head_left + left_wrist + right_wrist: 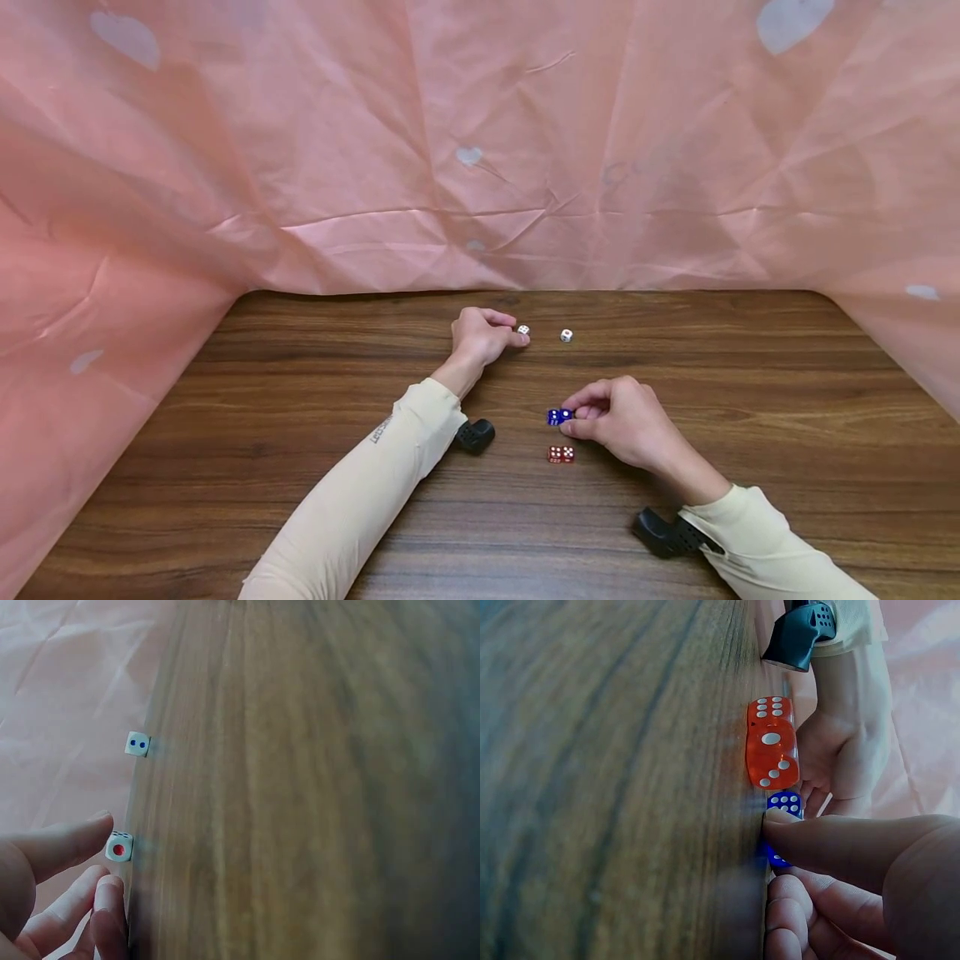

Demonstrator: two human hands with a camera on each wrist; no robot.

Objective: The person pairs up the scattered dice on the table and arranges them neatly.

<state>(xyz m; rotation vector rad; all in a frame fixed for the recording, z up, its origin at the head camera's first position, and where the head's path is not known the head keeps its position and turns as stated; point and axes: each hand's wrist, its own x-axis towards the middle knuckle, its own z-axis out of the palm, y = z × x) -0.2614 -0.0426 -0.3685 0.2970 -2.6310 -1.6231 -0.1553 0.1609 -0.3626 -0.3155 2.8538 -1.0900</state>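
Note:
My left hand [480,336] reaches to the far part of the table, thumb and index finger pinching a white die [523,330]. In the left wrist view, that white die [118,847] shows a red single dot, with fingertips at its edges. A second white die [566,336] sits apart to its right. Nearer, my right hand [626,421] pinches the right one of two blue dice [554,417] standing side by side. The thumb partly hides the blue dice [784,801] in the right wrist view. Just in front of them, two red translucent dice [561,454] stand side by side.
The dice are on a brown wood-grain table [300,400]. A pink curtain [360,150] with pale hearts hangs behind it and at both sides. Black wrist devices [476,436] sit at the cream sleeves [375,492].

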